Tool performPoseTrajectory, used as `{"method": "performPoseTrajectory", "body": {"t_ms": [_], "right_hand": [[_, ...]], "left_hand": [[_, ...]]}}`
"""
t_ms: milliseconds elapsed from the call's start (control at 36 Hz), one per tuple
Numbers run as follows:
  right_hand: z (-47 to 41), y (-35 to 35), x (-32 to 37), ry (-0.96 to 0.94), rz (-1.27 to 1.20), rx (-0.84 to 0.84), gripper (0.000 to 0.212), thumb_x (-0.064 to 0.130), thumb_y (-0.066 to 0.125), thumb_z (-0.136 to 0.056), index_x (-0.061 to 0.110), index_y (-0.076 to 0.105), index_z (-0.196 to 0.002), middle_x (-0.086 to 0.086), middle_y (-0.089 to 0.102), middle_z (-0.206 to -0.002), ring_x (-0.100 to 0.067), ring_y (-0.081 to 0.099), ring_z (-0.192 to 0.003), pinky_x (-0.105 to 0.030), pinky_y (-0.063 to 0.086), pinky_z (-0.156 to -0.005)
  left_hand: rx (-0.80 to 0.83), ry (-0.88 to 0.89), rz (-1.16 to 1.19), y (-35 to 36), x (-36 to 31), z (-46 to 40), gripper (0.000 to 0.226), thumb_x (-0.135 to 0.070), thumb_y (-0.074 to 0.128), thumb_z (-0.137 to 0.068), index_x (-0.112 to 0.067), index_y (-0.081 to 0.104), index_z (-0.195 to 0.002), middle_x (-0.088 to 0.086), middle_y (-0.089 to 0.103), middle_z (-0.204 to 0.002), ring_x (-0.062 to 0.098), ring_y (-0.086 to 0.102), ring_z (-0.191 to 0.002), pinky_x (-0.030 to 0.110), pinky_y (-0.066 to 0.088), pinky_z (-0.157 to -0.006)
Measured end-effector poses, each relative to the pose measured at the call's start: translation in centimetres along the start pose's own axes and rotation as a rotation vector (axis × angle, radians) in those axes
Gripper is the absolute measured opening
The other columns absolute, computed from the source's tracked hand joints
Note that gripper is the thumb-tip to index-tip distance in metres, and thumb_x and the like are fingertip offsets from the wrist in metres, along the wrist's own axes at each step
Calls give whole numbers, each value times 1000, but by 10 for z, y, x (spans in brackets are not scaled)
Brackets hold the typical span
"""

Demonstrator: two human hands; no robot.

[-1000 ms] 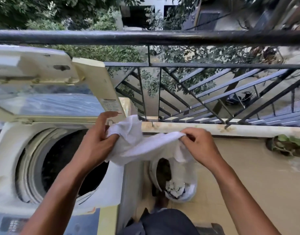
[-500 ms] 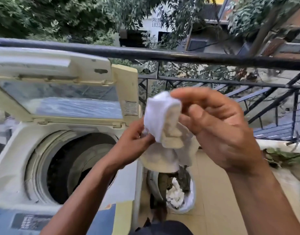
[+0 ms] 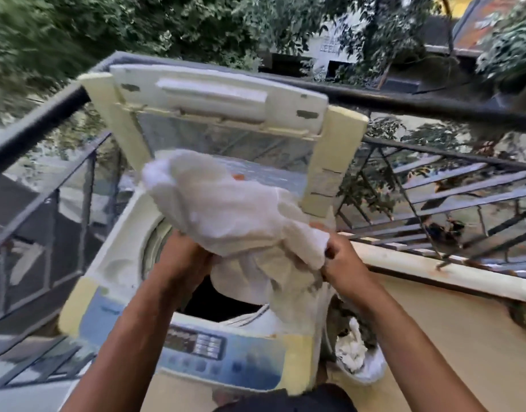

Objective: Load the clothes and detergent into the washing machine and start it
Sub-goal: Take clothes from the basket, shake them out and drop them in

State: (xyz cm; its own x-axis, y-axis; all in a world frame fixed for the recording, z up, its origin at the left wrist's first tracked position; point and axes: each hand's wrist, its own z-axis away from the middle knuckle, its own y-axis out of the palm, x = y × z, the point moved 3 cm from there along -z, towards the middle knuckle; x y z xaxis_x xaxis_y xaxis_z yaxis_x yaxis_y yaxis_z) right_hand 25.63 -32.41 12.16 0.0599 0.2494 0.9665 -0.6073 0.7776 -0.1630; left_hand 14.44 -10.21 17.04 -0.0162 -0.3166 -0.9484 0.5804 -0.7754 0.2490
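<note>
Both hands hold a white cloth (image 3: 235, 215) above the open drum (image 3: 223, 301) of a top-loading washing machine (image 3: 119, 263). The left hand (image 3: 181, 263) has its grip closed on the cloth's lower left edge; the right hand (image 3: 342, 263) pinches the bunched right end. The cloth billows up in front of the raised lid (image 3: 220, 105), blurred by motion. The control panel (image 3: 196, 343) runs along the machine's near edge. Just right of the machine, on the balcony floor (image 3: 452, 337), a white bucket (image 3: 365, 373) holds more white laundry (image 3: 352, 350). A dark metal railing (image 3: 434, 105) runs behind.
</note>
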Motion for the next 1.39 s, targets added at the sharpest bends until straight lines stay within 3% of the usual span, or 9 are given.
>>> {"method": "performPoseTrajectory", "body": {"t_ms": [111, 167, 222, 306, 472, 611, 861, 1194, 1389], "right_hand": [[-22, 36, 6, 96, 59, -62, 18, 19, 68, -99, 24, 77, -114, 0, 77, -78, -19, 70, -63, -37, 59, -50], [-38, 43, 5, 93, 168, -128, 18, 17, 72, -95, 27, 78, -109, 1, 79, -92, -18, 74, -83, -33, 60, -65], [-54, 50, 5, 63, 291, -151, 25, 19, 74, -89, 41, 78, -99, 8, 79, -101, -16, 74, -97, -34, 61, -83], [-72, 58, 5, 25, 349, -205, 29, 34, 68, -80, 59, 73, -93, 11, 79, -106, -17, 73, -101, -43, 60, -90], [-87, 81, 8, -70, 341, -304, 51, 10, 58, -85, 33, 73, -128, 3, 75, -124, -18, 69, -114, -41, 56, -98], [-77, 106, -6, -88, 374, -304, 55, -2, 49, -86, 24, 73, -129, 2, 69, -133, -14, 60, -124, -23, 44, -105], [-43, 125, -79, 238, 980, 442, 53, 5, 51, -91, 39, 65, -130, 1, 67, -133, -22, 63, -119, -36, 55, -91], [2, 53, -96, 153, 708, 36, 27, 24, 54, -100, 37, 71, -116, 14, 75, -115, -16, 68, -102, -37, 56, -88], [33, -15, -116, 222, 434, -213, 22, 22, 58, -100, 35, 75, -108, 18, 74, -102, -5, 69, -96, -33, 57, -90]], "left_hand": [[62, 129, -365, -40, -22, 2, 21, -18, 75, -73, -35, 77, -85, -38, 71, -77, -22, 64, -72, -1, 47, -69], [94, 97, -489, -71, -25, -11, 32, -10, 76, -70, -41, 83, -75, -24, 77, -78, -14, 70, -79, 10, 56, -76], [131, 158, -675, -104, -16, -30, 35, -10, 75, -72, -15, 83, -106, 2, 81, -109, 6, 74, -103, 26, 57, -91], [63, 121, -721, -146, 3, -46, 43, 8, 72, -80, -17, 81, -114, 2, 80, -113, 1, 73, -97, 25, 59, -83], [-21, 53, -680, -164, 18, -54, 61, -6, 49, -66, -21, 78, -118, -2, 78, -119, 12, 71, -115, 24, 55, -96], [156, -71, -731, -159, 48, -57, 64, 16, 47, -91, -27, 70, -133, -4, 67, -139, 14, 60, -128, 36, 49, -105], [310, -314, -769, -134, 93, -50, 31, -16, 58, -107, -20, 65, -137, 1, 64, -137, 15, 60, -125, 22, 49, -89], [412, -277, -797, -66, 117, -26, 28, -21, 61, -105, -21, 69, -132, -5, 68, -129, 8, 62, -118, 10, 45, -89], [521, -244, -750, 13, 133, -16, 26, -21, 60, -106, -32, 71, -127, -12, 74, -125, 3, 68, -116, 32, 53, -103]]}}
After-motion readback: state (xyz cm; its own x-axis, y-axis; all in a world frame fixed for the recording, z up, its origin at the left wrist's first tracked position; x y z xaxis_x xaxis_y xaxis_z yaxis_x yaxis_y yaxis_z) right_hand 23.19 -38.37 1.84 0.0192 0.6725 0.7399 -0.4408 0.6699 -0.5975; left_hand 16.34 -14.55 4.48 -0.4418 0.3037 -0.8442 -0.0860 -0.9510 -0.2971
